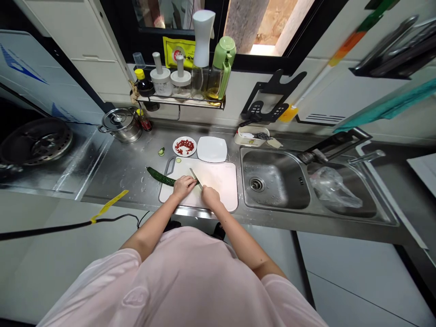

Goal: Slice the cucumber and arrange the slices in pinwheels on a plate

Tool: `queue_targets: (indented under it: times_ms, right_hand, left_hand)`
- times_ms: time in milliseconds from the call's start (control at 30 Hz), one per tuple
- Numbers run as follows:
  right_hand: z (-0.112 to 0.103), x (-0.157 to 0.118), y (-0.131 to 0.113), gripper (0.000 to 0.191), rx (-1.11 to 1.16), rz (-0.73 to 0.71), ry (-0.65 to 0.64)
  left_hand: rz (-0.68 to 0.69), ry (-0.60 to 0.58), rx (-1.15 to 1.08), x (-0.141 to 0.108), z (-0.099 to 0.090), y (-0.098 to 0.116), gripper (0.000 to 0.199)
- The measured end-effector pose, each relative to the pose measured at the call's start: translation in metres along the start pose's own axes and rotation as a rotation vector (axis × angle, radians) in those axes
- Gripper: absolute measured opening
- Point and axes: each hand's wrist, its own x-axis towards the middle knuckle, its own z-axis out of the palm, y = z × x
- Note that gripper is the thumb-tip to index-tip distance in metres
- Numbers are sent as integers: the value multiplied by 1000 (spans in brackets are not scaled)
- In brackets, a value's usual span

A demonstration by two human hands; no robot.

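In the head view, the person is standing at a stainless steel counter and is bending over a white plastic cutting board in the lower middle of the frame. The left hand is pressing on a long dark green cucumber, which is lying across the left edge of the board and is pointing to the left. Its fingers are curling narrowly over the skin and are holding the cucumber. The right hand is holding a steel kitchen knife; its fingers are closed around the handle, which is mostly hidden. The blade is standing just beside the left fingers.

A small round cucumber slice is lying on the upper part of the board, and a green piece is sitting on the counter. Just above the board are a round white plate carrying chopped red pieces, perhaps chili, and a square white plate.

The main danger is coming from this closeness: if the left fingertips are reaching forward, the blade could cut them. Also, if the board is sliding on the damp-looking steel or the round cucumber is rolling, the knife could slip.
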Motion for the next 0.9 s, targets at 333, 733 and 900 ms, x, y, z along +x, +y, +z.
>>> queue_targets:
  times_ms: [333,733,900]
  right_hand:
    - [8,-17,16,24,-26,-12,-14]
    - [9,-15,17,25,-15,-5,-39]
    - [11,-13,18,23,-18,-9,-32]
  left_hand:
    - [-14,1,-22,0,1,1,22]
    - [-26,4,-33,0,0,2,21]
    - [-27,-5,-28,0,0,1,21]
